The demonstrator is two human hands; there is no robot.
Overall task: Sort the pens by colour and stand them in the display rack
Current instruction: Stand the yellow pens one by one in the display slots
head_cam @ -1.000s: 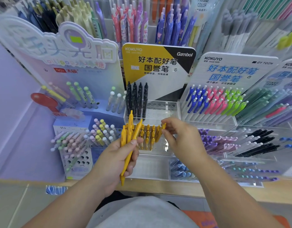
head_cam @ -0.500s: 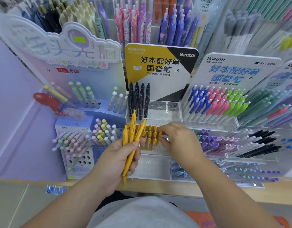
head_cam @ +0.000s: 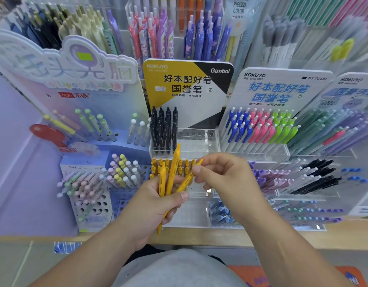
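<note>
**Held items.** The left hand (head_cam: 156, 210) is closed around a bundle of three yellow pens (head_cam: 162, 181), with the thumb laid across their fronts. Their lower ends project below the fist. Two pens stand near upright. The leaning pen (head_cam: 186, 180) tilts to the right, and the right hand (head_cam: 228, 181) pinches its upper end between thumb and forefinger. The other fingers of that hand are loosely curled.

**Rack.** The bundle sits directly in front of the lower tier of the clear rack (head_cam: 196, 141). The standing yellow pens (head_cam: 186, 165) fill that tier in close rows. The hands cover part of them, so no exact count is possible. On the upper tier, the black pens (head_cam: 164, 129) occupy the left end in four columns. Several open holes are visible to the right of them, up to the tier's right wall.

**Surroundings.**
- A yellow-and-black backing card (head_cam: 187, 85) closes the rear of the rack.
- The neighbouring display (head_cam: 261, 129) stands just beside it on the right. It carries three colour groups: blue, pink and green.
- The pastel pens (head_cam: 85, 185) lean out of a perforated blue stand on the left.
- The wooden counter edge (head_cam: 210, 238) runs below both wrists. Both forearms cross it from the near side.
</note>
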